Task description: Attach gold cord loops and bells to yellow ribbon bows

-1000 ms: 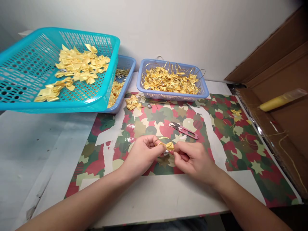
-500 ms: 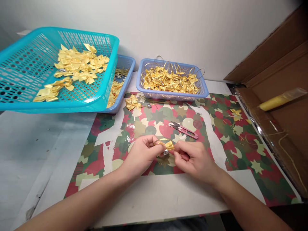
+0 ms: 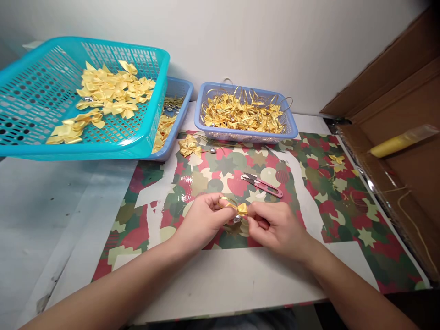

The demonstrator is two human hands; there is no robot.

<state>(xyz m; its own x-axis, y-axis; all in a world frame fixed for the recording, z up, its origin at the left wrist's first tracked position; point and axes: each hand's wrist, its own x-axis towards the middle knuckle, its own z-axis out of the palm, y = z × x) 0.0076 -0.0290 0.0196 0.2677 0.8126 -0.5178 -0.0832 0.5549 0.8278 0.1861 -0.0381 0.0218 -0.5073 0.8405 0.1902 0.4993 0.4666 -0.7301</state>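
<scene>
My left hand [image 3: 203, 220] and my right hand [image 3: 275, 227] meet over the patterned mat [image 3: 343, 201], both pinched on one small gold ribbon bow [image 3: 240, 209] with a gold cord loop and a small silver piece hanging under it. The fingers of both hands are closed around it, just above the mat. Pink thread snips [image 3: 264, 184] lie on the mat a little beyond my right hand. Another gold bow [image 3: 189, 146] lies loose near the baskets.
A teal basket [image 3: 20, 105] of plain gold bows sits tilted at the back left, over a blue basket [image 3: 178, 119]. A second blue basket [image 3: 245, 134] holds bows with cord loops. A cardboard box [image 3: 402, 91] with a yellow spool [image 3: 395, 145] stands on the right.
Both hands stay in place, with only small finger movements on the bow; the cord loop has shifted slightly. The view has dipped a little.
</scene>
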